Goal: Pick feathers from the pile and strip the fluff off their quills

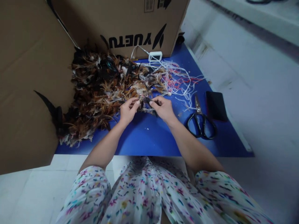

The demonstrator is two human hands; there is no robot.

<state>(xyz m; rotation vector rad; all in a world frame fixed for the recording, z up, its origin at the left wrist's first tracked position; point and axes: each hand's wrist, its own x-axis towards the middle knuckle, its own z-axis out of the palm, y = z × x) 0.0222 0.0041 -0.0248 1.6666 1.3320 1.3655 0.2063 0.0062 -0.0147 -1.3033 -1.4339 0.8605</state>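
Over the blue table [144, 137], my left hand [129, 109] and my right hand [163, 107] face each other a short gap apart. Small dark feathers [146, 100] are pinched between the thumbs and fingers of both hands. Just behind them spreads a large pile of brown and black feathers [100, 90], with pale fluffy bases showing among the tips. How the held feathers are joined to one another, if at all, is too small to make out.
Scissors with black handles [202, 123] lie to the right, beside a dark flat rectangular object [216, 105]. White and red strings [178, 79] are tangled behind, near a small white device [155, 56]. Cardboard [25, 81] stands at the left, and a printed cardboard box [130, 21] at the back.
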